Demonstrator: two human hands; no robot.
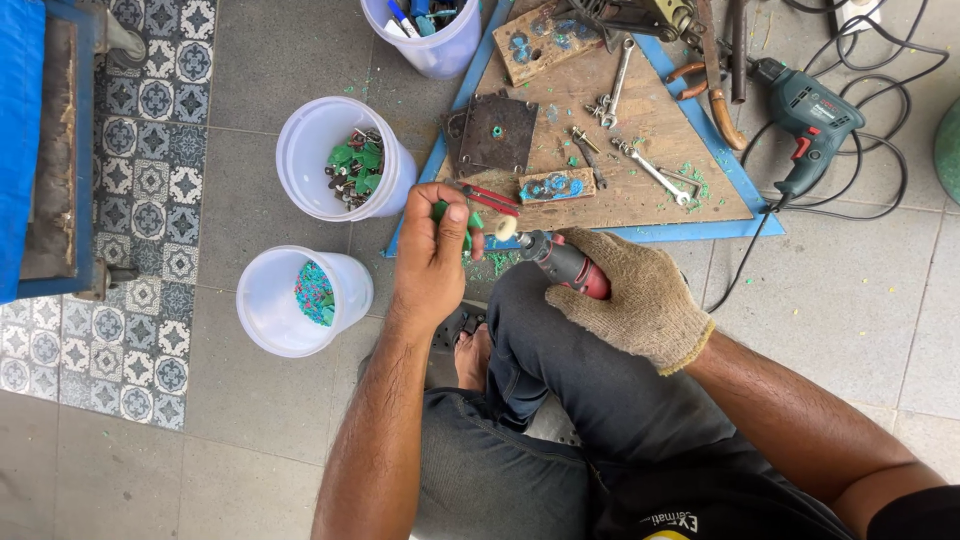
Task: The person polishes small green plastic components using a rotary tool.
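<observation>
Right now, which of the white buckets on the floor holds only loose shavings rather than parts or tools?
The lower-left bucket, nearest the person's left forearm. It holds a small heap of teal and pink shavings; the middle bucket holds green and metal parts, and the top bucket holds tools.

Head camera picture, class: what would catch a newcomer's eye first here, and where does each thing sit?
At the centre, the gloved right hand grips a red rotary tool, its pale tip close to a small green piece pinched in the bare left hand. Left of the hands, two white buckets stand on the floor: the upper bucket holds green and metal parts, the lower bucket green scraps. Above the hands lies a wooden board strewn with wrenches, with a green drill to its right.
</observation>
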